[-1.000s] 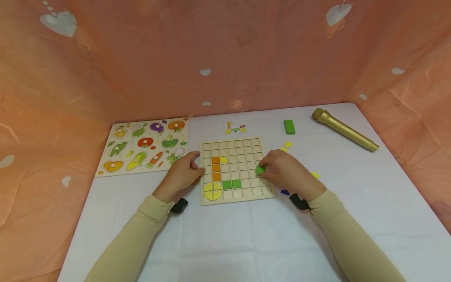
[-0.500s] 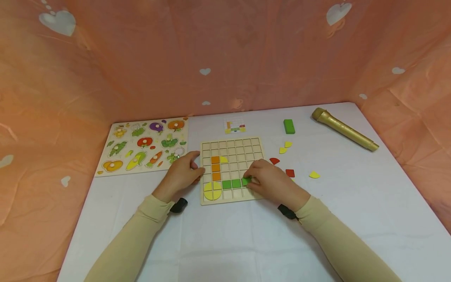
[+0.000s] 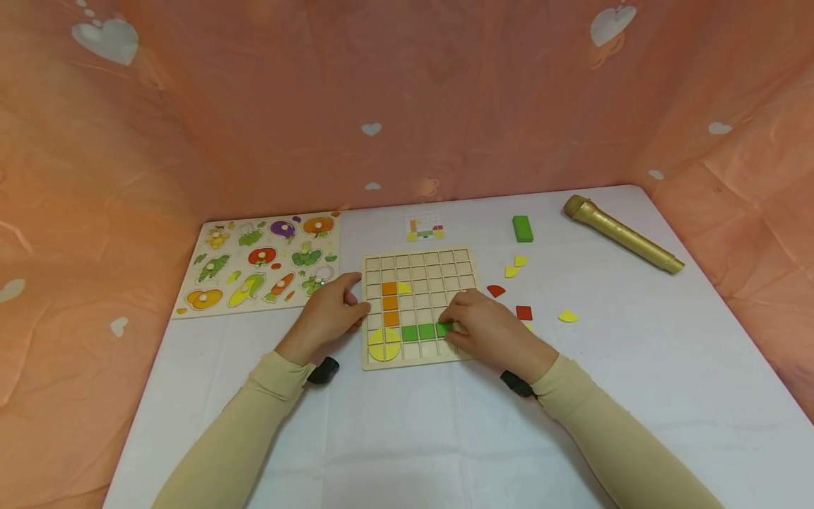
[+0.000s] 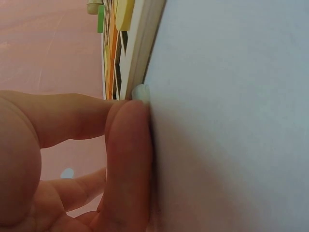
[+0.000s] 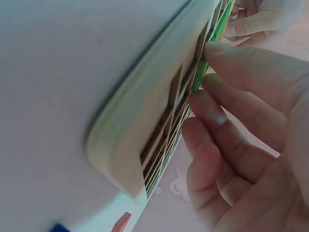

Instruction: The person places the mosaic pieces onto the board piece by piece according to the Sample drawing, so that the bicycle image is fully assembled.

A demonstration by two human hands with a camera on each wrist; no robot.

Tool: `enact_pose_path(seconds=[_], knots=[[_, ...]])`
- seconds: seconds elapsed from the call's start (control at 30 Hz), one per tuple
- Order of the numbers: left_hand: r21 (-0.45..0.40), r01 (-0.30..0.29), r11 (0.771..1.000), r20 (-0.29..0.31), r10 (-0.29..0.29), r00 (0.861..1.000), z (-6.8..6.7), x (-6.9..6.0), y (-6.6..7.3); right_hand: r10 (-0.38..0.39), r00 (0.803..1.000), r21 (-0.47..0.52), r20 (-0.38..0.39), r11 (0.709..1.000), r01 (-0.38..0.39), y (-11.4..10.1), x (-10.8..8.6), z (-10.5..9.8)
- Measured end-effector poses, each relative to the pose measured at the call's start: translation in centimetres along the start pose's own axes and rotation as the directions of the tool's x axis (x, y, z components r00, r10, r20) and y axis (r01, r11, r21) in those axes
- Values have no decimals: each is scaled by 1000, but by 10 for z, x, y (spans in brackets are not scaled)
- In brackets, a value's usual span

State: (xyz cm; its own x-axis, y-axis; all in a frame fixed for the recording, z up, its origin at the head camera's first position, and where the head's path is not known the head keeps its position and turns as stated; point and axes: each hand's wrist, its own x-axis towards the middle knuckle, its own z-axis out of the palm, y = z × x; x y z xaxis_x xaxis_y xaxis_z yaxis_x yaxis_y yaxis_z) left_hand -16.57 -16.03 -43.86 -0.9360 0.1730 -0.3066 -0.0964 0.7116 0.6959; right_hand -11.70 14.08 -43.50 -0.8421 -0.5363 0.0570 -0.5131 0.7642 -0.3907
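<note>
A wooden grid board [image 3: 420, 267] lies flat in the middle of the head view. My right hand [image 3: 492, 329] pinches a green square tile [image 3: 444, 329] between thumb and fingertips, in a cell at the row's right end; the right wrist view shows this tile [image 5: 198, 75] too. Two other green tiles [image 3: 417, 332] sit left of it. Orange squares [image 3: 390, 303] form a column, with a yellow quarter circle [image 3: 404, 288] beside the top one. Yellow quarters [image 3: 376, 352] make a circle at the lower left. Fingertips of my left hand [image 3: 327, 309] touch the board's left edge.
A printed pattern card [image 3: 425, 226] lies behind the board. Left of it is a vegetable puzzle [image 3: 289, 244]. On the right are a green block [image 3: 522, 229], a gold microphone [image 3: 623, 235], and loose red [image 3: 523, 312] and yellow pieces [image 3: 568, 316]. A blue piece [image 5: 59, 227] shows in the right wrist view.
My right hand has moved left with the green tile, from the board's right side to the end of the green row, then stayed there. The left hand has kept its place.
</note>
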Motion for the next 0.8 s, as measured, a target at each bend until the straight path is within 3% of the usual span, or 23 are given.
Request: enact_pose_path(seconds=[0.47, 0.8], knots=[[14, 6, 1000, 4, -6, 1000, 0, 0, 0, -19, 1000, -15, 6, 1000, 19, -1, 1, 0], [15, -7, 1000, 3, 7, 1000, 0, 1, -2, 93, 996, 41, -7, 995, -92, 15, -1, -14]])
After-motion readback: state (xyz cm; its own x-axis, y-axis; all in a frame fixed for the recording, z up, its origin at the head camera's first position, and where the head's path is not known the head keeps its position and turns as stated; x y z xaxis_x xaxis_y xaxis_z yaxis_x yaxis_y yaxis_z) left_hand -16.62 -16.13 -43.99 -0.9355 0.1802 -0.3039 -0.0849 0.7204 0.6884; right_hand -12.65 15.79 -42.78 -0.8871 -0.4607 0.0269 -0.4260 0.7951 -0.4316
